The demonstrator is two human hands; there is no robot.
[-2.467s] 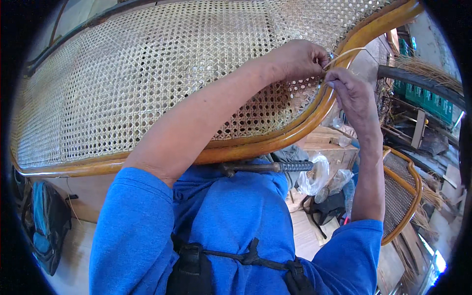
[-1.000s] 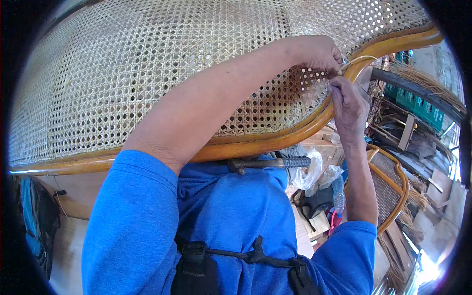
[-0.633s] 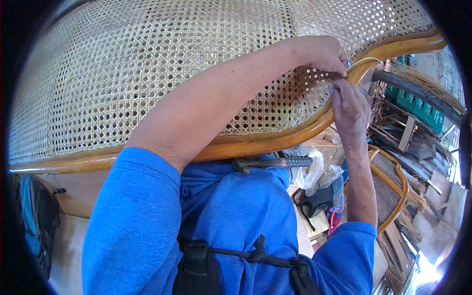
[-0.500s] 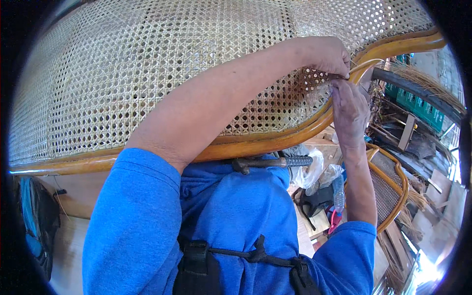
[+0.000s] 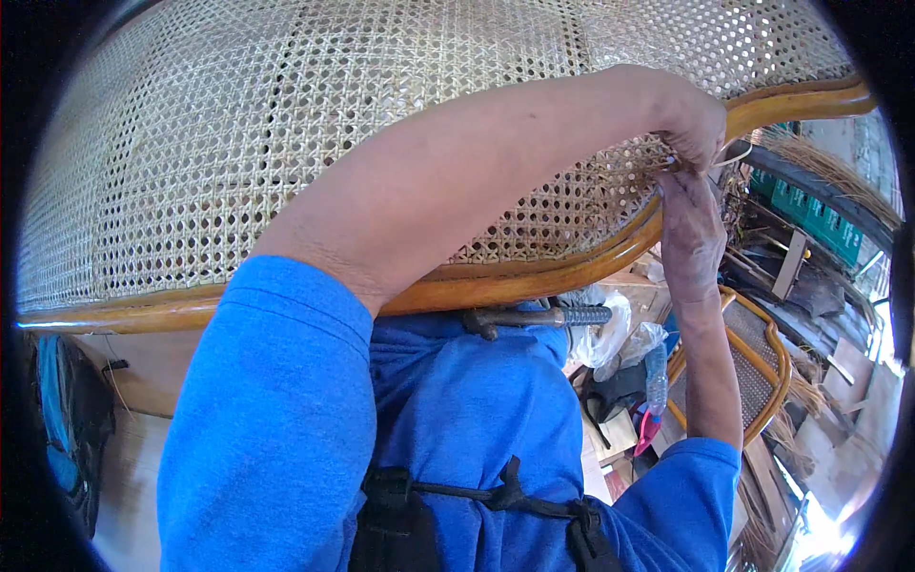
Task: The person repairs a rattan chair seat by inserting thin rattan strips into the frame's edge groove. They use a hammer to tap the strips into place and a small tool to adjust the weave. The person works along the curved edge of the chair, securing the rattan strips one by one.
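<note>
i see the cane panel [image 5: 210, 143] largely woven, one strand [image 5: 739, 156] loose; left hand [image 5: 694, 119] and right hand [image 5: 691, 219] curl closely, their hold i can't tell.

Workshop: caned panel [image 5: 219, 162], wood scraps [image 5: 790, 264], loose fibres [image 5: 820, 157]

Clear bottle [image 5: 656, 379]: plastic, it sat amid clutter.
Black bag [image 5: 615, 393]: lay just left of the bottle.
Pink item [image 5: 648, 432]: was just below the bottle, its kind unclear.
Plastic bags [image 5: 615, 329]: were crumpled, above and left of the bottle.
Small caned frame [image 5: 753, 324]: was right of the bottle.
Green crates [image 5: 815, 219]: were well above and right of the bottle.
Backpack [image 5: 86, 400]: was far left of the bottle.
</note>
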